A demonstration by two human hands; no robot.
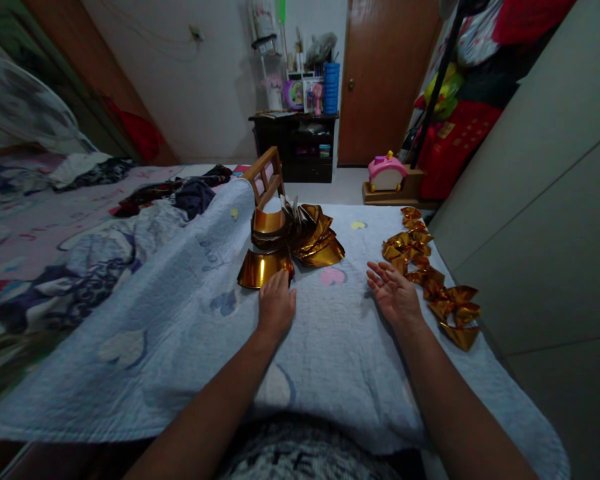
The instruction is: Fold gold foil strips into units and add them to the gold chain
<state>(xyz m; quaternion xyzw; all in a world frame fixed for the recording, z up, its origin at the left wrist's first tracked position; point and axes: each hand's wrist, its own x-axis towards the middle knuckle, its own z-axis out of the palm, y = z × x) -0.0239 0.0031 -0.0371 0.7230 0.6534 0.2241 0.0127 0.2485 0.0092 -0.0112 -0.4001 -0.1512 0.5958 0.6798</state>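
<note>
My left hand (pixel 276 307) reaches forward, its fingers lying on the near right edge of a curved, shiny gold foil sheet (pixel 261 267). The thumb stands apart from the fingers, and the fingertips are partly lost against the foil. Right behind is a fanned-out pile of gold foil sheets (pixel 320 243), some with pale undersides showing. My right hand (pixel 394 293) is open above the cloth, palm turned inward and up, holding nothing. Close to its right runs a line of folded gold foil pieces (pixel 453 303), reaching toward the far right corner.
A pale blue quilted cloth (pixel 330 347) covers the surface. A wooden chair back (pixel 265 175) rises at its far edge. Left is a bed with crumpled clothes (pixel 130 233); right, a pale cabinet (pixel 545 200). A pink toy (pixel 387 173) and dark shelf (pixel 294 147) stand beyond.
</note>
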